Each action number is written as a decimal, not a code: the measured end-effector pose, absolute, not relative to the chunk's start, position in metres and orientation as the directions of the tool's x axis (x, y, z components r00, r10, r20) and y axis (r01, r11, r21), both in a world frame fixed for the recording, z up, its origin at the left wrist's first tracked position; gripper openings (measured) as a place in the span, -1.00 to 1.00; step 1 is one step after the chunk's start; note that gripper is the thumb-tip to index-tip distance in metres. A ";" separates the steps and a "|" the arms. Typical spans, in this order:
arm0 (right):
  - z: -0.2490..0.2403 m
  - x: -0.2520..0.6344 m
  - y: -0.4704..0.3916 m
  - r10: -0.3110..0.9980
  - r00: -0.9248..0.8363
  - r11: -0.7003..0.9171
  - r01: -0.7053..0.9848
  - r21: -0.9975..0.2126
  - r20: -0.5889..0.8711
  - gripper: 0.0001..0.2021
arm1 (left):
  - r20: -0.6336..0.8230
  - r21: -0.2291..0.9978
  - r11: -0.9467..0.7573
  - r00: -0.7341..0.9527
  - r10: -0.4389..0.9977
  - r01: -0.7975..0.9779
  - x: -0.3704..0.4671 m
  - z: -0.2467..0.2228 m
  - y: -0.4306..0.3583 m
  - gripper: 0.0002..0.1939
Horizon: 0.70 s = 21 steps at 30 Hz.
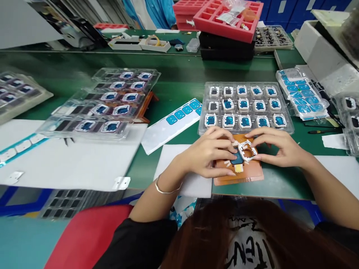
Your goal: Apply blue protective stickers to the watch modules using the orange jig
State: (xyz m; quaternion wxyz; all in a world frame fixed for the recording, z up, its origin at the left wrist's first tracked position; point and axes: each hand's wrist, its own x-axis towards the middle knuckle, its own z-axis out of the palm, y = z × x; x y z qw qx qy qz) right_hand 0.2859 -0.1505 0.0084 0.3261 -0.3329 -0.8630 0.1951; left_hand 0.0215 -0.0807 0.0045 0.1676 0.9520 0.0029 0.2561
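The right hand [276, 149] held a white frame [242, 153] by its edge, thumb below and fingers above, its grip narrow. The left hand [214, 153] lay with fingers bent over a dark blue piece [236, 159] just beside the frame; whether it pinched anything could not be told. Frame and piece were both over an orange board [254, 175], with a yellow tab [238, 168] at the piece's near edge. A white pad [171, 164] lay beneath the left forearm.

Just beyond the hands stood a clear tray [250, 110] of frames in three rows of five, most with blue centres. To its left a white sheet [158, 135] carried blue labels [179, 114]; to its right lay bagged blue pieces [304, 93]. Farther left, more trays [75, 98] overlapped, partly on a brown stand [144, 107]. At the back, a red tray [224, 33] sat on black boxes [227, 50].
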 end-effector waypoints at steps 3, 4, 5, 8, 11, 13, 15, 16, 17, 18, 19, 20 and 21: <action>0.007 0.287 -0.149 0.683 -0.593 0.718 0.440 -0.539 0.426 -0.79 | 0.524 0.267 -0.964 0.840 0.140 -0.006 0.019 0.006 -0.081 -0.69; 0.007 0.286 -0.150 0.680 -0.593 0.724 0.447 -0.526 0.431 -0.79 | 0.546 0.244 -0.969 0.823 0.157 0.023 0.018 0.007 -0.081 -0.70; 0.007 0.284 -0.151 0.676 -0.589 0.730 0.455 -0.510 0.442 -0.80 | 0.568 0.224 -0.973 0.804 0.173 0.052 0.017 0.007 -0.080 -0.72; 0.007 0.274 -0.155 0.657 -0.568 0.753 0.477 -0.452 0.495 -0.78 | 0.620 0.180 -0.978 0.760 0.194 0.103 0.014 0.009 -0.080 -0.71; 0.007 0.262 -0.160 0.640 -0.550 0.765 0.519 -0.381 0.537 -0.76 | 0.635 0.154 -0.980 0.747 0.198 0.129 0.014 0.010 -0.081 -0.61; 0.006 0.257 -0.163 0.640 -0.546 0.761 0.548 -0.347 0.541 -0.77 | 0.625 0.146 -0.976 0.750 0.218 0.163 0.016 0.010 -0.083 -0.54; 0.005 0.255 -0.164 0.641 -0.545 0.757 0.565 -0.328 0.540 -0.77 | 0.608 0.136 -0.971 0.757 0.238 0.196 0.017 0.010 -0.084 -0.48; 0.005 0.254 -0.164 0.639 -0.545 0.757 0.569 -0.320 0.543 -0.77 | 0.604 0.131 -0.970 0.759 0.243 0.207 0.018 0.010 -0.085 -0.44; 0.005 0.254 -0.164 0.637 -0.544 0.757 0.574 -0.312 0.546 -0.77 | 0.603 0.127 -0.969 0.759 0.245 0.211 0.018 0.010 -0.086 -0.42; 0.004 0.253 -0.164 0.636 -0.541 0.756 0.578 -0.306 0.550 -0.77 | 0.606 0.123 -0.969 0.757 0.244 0.214 0.019 0.010 -0.087 -0.40; 0.004 0.253 -0.164 0.637 -0.538 0.754 0.583 -0.302 0.553 -0.77 | 0.608 0.119 -0.969 0.756 0.243 0.216 0.019 0.009 -0.087 -0.39; 0.003 0.253 -0.164 0.639 -0.535 0.752 0.586 -0.302 0.552 -0.77 | 0.610 0.114 -0.969 0.754 0.242 0.219 0.020 0.009 -0.087 -0.39; 0.003 0.252 -0.164 0.642 -0.534 0.749 0.589 -0.303 0.550 -0.77 | 0.611 0.108 -0.969 0.754 0.242 0.223 0.020 0.008 -0.088 -0.39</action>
